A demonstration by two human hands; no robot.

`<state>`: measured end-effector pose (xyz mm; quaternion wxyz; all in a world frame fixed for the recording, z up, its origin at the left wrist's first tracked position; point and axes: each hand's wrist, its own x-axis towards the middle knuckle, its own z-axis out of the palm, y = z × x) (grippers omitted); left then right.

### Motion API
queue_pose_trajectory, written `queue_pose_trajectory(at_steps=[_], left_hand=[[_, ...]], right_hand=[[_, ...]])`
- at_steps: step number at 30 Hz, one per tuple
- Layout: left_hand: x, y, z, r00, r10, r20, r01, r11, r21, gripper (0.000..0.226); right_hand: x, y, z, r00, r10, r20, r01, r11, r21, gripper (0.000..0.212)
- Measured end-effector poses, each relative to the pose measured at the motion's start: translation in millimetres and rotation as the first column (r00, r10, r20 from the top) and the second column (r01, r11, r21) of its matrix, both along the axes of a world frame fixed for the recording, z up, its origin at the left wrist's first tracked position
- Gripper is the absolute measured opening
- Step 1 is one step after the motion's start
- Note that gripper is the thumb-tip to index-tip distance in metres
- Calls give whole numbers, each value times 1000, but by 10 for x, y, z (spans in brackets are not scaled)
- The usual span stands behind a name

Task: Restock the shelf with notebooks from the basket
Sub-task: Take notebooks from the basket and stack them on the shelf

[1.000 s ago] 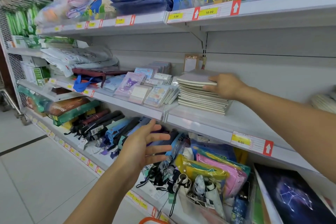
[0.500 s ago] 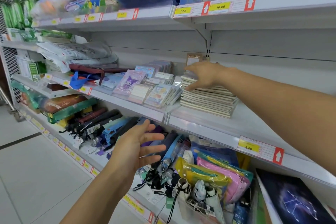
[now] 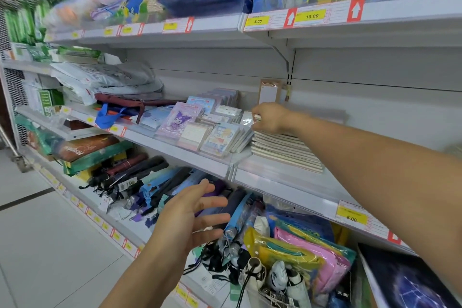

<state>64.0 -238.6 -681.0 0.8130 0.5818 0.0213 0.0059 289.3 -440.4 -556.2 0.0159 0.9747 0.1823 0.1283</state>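
Note:
A stack of thin cream-edged notebooks [image 3: 285, 150] lies flat on the white middle shelf [image 3: 287, 182]. My right hand [image 3: 270, 119] sits on top of the stack at its far left end, with the fingers curled down over the edge of the top notebooks. My left hand [image 3: 192, 217] hovers open and holding nothing in front of the lower shelf, palm turned to the right, fingers spread. The basket is out of view.
Small decorated notepads [image 3: 200, 130] stand tight against the stack's left side. Folded umbrellas [image 3: 140, 180] and plastic pouches [image 3: 307, 255] fill the lower shelf. A 6.00 price tag [image 3: 351, 215] marks the shelf rail. Tiled floor [image 3: 37, 245] lies to the left.
My right hand has slid leftward across the top of the stack, from its right side to its left end, and the fingers have curled over. My left hand has stayed open in place.

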Motion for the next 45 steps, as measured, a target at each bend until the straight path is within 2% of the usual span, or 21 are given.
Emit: queue_pose_trajectory(at_steps=[2,10,12,14,16,18,21,23,26,32,36,42,45], left_hand=[[-6,-4,-6,1000,0,-5,0,1000,-2,31],[14,-49,-45,999,-17,-35,17,1000,12,32],[16,-72,-46,999,-22,-37,23,1000,17,33],[5,-107,-48,999,-32,-31,33,999,27,34],[-15,-141,-42,999,-43,-25,44,999,32,35],[-27,-151,-17,999,-52,-16,52,998,34,34],[-44,-163,7,998,-59,-6,59,997,44,31],[-62,-183,9,998,-65,-6,65,996,61,29],[-100,-212,3,996,-83,-9,84,994,74,28],[-117,-192,6,997,-82,-9,82,994,77,28],[-115,-224,-16,994,-100,-33,102,991,82,28],[-91,-165,-23,994,-107,-18,109,991,77,28],[-90,-158,-25,994,-111,-18,112,991,71,29]], right_hand=[[7,25,-28,1000,-5,14,5,1000,-7,18],[-25,51,-40,999,-42,19,43,997,-69,23],[-65,37,-14,999,-45,-6,44,993,-108,37],[-182,-20,11,999,-31,-23,29,997,-76,60],[-359,-167,3,999,-23,49,26,998,-58,69],[-552,-402,-47,978,-39,203,66,990,-127,62],[-845,-829,-184,920,-120,373,231,935,-270,43],[-944,-1009,-227,907,-121,403,281,887,-366,40],[-957,-1045,-162,918,-36,394,226,864,-449,24],[-856,-876,-93,911,8,411,199,867,-458,13],[-678,-841,-98,922,21,387,161,886,-434,27],[-600,-880,-170,916,-104,388,249,905,-346,56],[-632,-981,-198,917,-134,376,245,932,-265,60]])
